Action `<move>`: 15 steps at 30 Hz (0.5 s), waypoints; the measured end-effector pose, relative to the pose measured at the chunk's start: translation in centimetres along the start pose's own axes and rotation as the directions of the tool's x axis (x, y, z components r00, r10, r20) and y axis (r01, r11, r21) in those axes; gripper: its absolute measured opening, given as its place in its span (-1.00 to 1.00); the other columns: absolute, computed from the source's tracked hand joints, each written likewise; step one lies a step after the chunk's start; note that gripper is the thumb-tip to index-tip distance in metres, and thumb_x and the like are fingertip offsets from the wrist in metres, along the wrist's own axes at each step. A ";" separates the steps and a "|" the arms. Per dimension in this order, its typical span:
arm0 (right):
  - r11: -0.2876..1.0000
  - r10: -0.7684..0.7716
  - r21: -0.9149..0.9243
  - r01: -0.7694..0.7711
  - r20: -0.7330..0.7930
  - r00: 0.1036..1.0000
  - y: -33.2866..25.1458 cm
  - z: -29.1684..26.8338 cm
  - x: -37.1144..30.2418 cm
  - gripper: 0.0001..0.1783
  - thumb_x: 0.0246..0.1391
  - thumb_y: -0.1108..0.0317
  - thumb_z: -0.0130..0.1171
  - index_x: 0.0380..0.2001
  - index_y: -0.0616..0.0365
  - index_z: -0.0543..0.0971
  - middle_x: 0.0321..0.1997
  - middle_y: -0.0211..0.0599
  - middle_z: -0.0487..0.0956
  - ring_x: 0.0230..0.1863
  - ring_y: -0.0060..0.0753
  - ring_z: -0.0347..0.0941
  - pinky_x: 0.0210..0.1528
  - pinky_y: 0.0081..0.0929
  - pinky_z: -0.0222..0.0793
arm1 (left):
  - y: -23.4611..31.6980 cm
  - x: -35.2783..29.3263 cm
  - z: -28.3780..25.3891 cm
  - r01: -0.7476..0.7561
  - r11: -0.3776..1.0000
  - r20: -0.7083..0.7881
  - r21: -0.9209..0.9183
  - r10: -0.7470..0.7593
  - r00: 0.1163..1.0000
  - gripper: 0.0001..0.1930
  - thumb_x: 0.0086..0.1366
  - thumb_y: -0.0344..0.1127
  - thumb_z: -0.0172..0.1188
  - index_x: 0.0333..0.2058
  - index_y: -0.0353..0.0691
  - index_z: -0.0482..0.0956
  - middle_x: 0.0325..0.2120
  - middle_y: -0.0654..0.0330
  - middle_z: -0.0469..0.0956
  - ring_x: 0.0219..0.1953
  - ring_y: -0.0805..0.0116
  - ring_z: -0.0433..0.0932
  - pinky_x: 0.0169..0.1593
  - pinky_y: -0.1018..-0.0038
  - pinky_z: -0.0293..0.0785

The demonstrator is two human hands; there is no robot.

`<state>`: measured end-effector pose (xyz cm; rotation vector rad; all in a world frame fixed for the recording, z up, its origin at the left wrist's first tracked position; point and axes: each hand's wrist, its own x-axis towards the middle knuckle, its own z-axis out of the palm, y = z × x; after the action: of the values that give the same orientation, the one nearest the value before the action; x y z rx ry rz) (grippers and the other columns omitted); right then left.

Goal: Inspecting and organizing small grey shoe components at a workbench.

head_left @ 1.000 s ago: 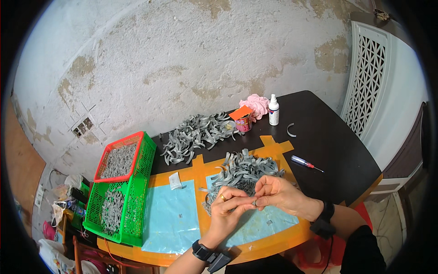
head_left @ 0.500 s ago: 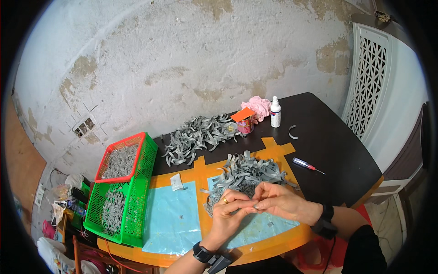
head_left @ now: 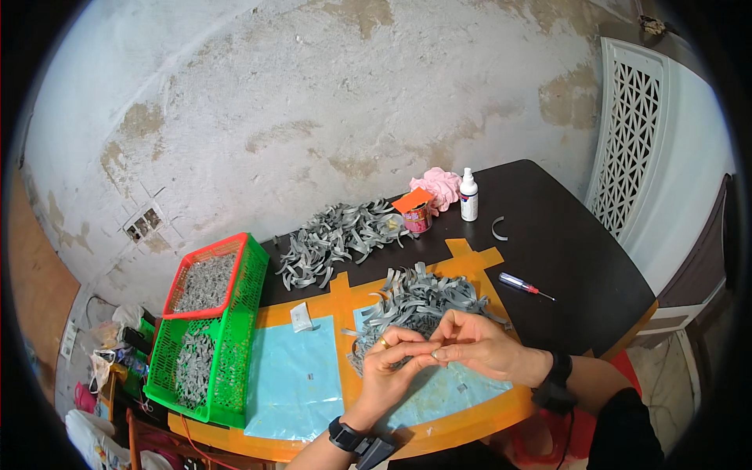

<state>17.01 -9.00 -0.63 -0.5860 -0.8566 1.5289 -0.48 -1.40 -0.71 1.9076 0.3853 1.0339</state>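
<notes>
My left hand (head_left: 399, 360) and my right hand (head_left: 478, 348) meet fingertip to fingertip over the near part of the table. Both are closed in a pinch around something tiny that the fingers mostly hide. A ring is on the left hand, and each wrist wears a dark strap with a small box. Right behind the fingers lies a heap of curved grey strips (head_left: 427, 294), with smaller grey pieces at its left side. Under the hands is a light blue sheet (head_left: 439, 399) edged with orange tape.
A green basket (head_left: 251, 313) at the left holds grey pieces, with a red basket (head_left: 233, 291) on it. Farther back are more grey strips (head_left: 333, 239), a tin (head_left: 417, 219), pink cloth (head_left: 439, 188) and a white bottle (head_left: 468, 197). A screwdriver (head_left: 521, 283) lies right.
The whole view has shifted slightly. My hands stay together in nearly the same pinch, with only small finger movement.
</notes>
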 end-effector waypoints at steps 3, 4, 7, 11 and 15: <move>1.000 0.001 -0.014 -0.001 0.030 1.000 0.0 -0.3 0.1 -0.76 0.05 0.57 0.17 -0.30 0.14 0.32 -0.23 -0.31 0.48 -0.21 -0.54 0.40 -0.18 -0.54 0.31 | 0.0 0.1 -0.2 -0.010 0.999 0.028 0.044 0.009 1.000 -0.73 -0.03 -0.49 0.39 -0.28 -0.19 0.68 -0.35 0.25 0.52 -0.28 0.41 0.49 -0.19 0.54 0.45; 1.000 0.008 -0.028 -0.007 0.035 0.999 0.0 -0.5 0.2 -0.76 0.05 0.57 0.18 -0.30 0.14 0.32 -0.23 -0.30 0.48 -0.21 -0.54 0.40 -0.18 -0.54 0.31 | 0.0 0.0 -0.2 -0.006 0.998 0.037 0.059 0.004 0.999 -0.74 -0.02 -0.49 0.39 -0.28 -0.20 0.68 -0.35 0.25 0.52 -0.28 0.41 0.49 -0.18 0.54 0.44; 0.999 0.031 -0.024 -0.030 0.041 0.999 0.1 -0.6 0.3 -0.75 0.05 0.57 0.19 -0.30 0.13 0.32 -0.23 -0.31 0.48 -0.20 -0.53 0.40 -0.16 -0.54 0.31 | 0.3 0.1 -0.2 -0.011 0.998 0.046 0.067 0.008 0.999 -0.76 -0.01 -0.50 0.38 -0.29 -0.19 0.68 -0.34 0.25 0.51 -0.27 0.40 0.49 -0.18 0.55 0.44; 0.997 0.059 0.045 -0.063 0.067 0.996 0.2 -0.7 0.3 -0.71 0.03 0.57 0.21 -0.32 0.11 0.29 -0.22 -0.33 0.46 -0.19 -0.54 0.40 -0.13 -0.55 0.29 | 0.3 0.0 -0.2 -0.021 0.997 0.050 0.068 0.018 0.999 -0.75 -0.01 -0.49 0.38 -0.29 -0.18 0.68 -0.35 0.25 0.51 -0.27 0.40 0.49 -0.19 0.55 0.44; 1.000 0.025 -0.011 -0.024 0.060 0.998 -0.2 -0.2 0.4 -0.69 0.02 0.59 0.21 -0.35 0.09 0.26 -0.23 -0.34 0.44 -0.17 -0.56 0.37 -0.09 -0.55 0.28 | 1.2 0.2 0.3 0.032 0.999 -0.037 -0.017 -0.033 0.999 -0.82 -0.02 -0.50 0.39 -0.38 -0.24 0.66 -0.37 0.25 0.49 -0.31 0.45 0.47 -0.22 0.55 0.43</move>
<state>17.27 -8.52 -0.56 -0.5626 -0.9067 1.5713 -0.30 -2.08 0.32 1.8643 0.4266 1.0496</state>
